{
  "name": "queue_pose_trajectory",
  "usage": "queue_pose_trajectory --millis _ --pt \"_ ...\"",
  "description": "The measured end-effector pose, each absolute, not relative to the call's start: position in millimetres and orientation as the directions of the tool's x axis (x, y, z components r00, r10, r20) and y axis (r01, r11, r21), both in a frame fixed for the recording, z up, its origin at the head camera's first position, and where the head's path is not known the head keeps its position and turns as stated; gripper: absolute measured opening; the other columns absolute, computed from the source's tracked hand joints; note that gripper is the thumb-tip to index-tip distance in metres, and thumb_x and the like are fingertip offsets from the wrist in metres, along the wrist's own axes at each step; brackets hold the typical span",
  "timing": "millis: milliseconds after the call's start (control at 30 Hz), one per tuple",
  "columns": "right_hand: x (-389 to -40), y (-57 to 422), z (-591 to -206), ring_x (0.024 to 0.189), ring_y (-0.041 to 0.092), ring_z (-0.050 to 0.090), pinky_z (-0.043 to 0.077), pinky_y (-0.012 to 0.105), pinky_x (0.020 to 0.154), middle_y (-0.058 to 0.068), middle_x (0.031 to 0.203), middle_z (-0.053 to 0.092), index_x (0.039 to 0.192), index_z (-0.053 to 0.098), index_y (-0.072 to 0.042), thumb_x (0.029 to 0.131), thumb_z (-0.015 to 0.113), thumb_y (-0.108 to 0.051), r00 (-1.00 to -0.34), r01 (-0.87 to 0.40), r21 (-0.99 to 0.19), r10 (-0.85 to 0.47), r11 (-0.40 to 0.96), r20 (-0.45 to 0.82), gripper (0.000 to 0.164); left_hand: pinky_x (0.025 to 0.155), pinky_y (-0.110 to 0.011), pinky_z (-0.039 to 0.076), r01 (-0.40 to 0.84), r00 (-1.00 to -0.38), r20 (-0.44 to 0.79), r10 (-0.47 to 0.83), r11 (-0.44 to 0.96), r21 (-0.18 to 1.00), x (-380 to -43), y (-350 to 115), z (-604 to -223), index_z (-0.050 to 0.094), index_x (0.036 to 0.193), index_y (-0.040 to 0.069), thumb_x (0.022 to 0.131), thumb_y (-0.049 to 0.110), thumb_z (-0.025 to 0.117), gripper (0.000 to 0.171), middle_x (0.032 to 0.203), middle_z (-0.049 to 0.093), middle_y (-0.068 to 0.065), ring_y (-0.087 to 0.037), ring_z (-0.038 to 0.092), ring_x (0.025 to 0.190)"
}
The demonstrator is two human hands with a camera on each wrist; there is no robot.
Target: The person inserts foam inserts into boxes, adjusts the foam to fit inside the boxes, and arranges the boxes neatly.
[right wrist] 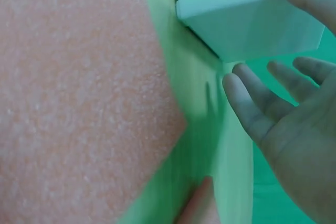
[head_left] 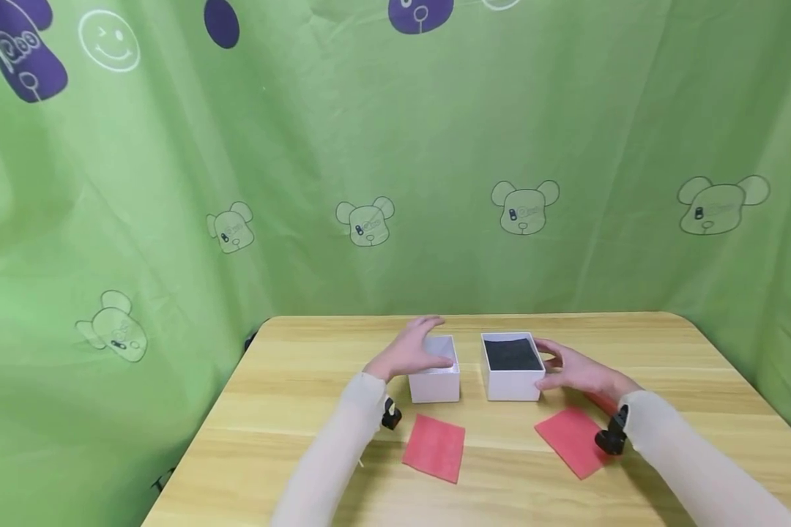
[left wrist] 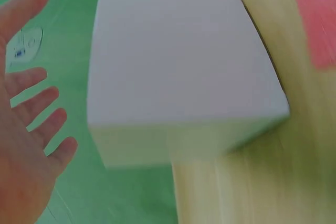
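The left white box [head_left: 435, 388] and the right white box [head_left: 513, 386] stand upright on the desk [head_left: 501, 483], a bit apart. A black pad [head_left: 514, 356] is inside the right one. The left hand [head_left: 410, 354] is spread wide by the left white box. The right hand [head_left: 575, 368] is spread too, by the right white box's right side; I cannot tell if it touches. One red square [head_left: 435, 448] lies in front of the left white box.

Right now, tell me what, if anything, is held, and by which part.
Nothing is held. The left hand is open near one white box; the right hand is open near the other box, touching or not, I cannot tell.
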State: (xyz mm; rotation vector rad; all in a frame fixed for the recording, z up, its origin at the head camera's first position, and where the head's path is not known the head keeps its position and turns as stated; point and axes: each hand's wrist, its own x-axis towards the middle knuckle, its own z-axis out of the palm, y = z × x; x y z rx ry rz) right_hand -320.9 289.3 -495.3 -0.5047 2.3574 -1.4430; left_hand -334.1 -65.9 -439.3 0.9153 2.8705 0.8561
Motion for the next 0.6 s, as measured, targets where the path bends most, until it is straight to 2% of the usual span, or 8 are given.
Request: queue_pose_trajectory --millis 167,300,400,500,600 --pt "-312 292 -491 0.126 0.052 0.031 0.035 0.057 0.099 0.032 0.146 0.019 0.147 0.01 0.007 0.079 0.076 -0.015 -0.884 -0.245 -0.869 -0.467 0.429 0.019 0.097 0.108 -0.048 0.027 0.48 -0.856 0.131 0.5 0.677 0.557 -339 -82 -452 0.03 0.149 0.018 0.071 0.045 0.08 0.096 0.153 0.025 -0.003 -0.022 0.02 0.139" --pt "-301 301 -487 0.121 0.052 0.037 0.04 0.058 0.094 0.034 0.14 0.031 0.143 0.023 0.011 0.082 0.074 -0.016 -0.881 -0.36 -0.796 -0.459 0.486 0.118 0.083 0.108 -0.051 0.025 0.428 -0.876 0.108 0.469 0.656 0.622 -340 -89 -464 0.025 0.15 0.019 0.067 0.042 0.083 0.104 0.155 0.018 -0.002 -0.023 0.016 0.141" --pt "-290 315 -485 0.118 0.05 0.042 0.043 0.057 0.09 0.03 0.136 0.04 0.139 0.035 0.008 0.085 0.072 -0.022 -0.9 -0.373 -0.726 -0.416 0.577 0.132 0.072 0.107 -0.052 0.025 0.394 -0.886 0.09 0.454 0.639 0.661 -339 -93 -470 0.023 0.151 0.019 0.066 0.041 0.084 0.107 0.156 0.016 -0.004 -0.025 0.016 0.141" --pt "-282 331 -487 0.113 0.047 0.048 0.046 0.054 0.087 0.027 0.131 0.046 0.135 0.044 0.004 0.085 0.072 -0.028 -0.924 -0.353 -0.646 -0.362 0.677 0.126 0.066 0.107 -0.052 0.025 0.379 -0.888 0.077 0.454 0.627 0.681 -338 -98 -472 0.02 0.152 0.021 0.066 0.042 0.084 0.109 0.156 0.015 -0.006 -0.026 0.016 0.141" --pt "-276 346 -491 0.11 0.047 0.05 0.046 0.055 0.086 0.028 0.127 0.049 0.131 0.048 0.005 0.083 0.073 -0.032 -0.929 -0.36 -0.571 -0.341 0.737 0.146 0.066 0.109 -0.052 0.022 0.37 -0.886 0.066 0.459 0.614 0.697 -336 -103 -474 0.015 0.152 0.022 0.065 0.041 0.085 0.114 0.157 0.012 -0.005 -0.026 0.014 0.141"
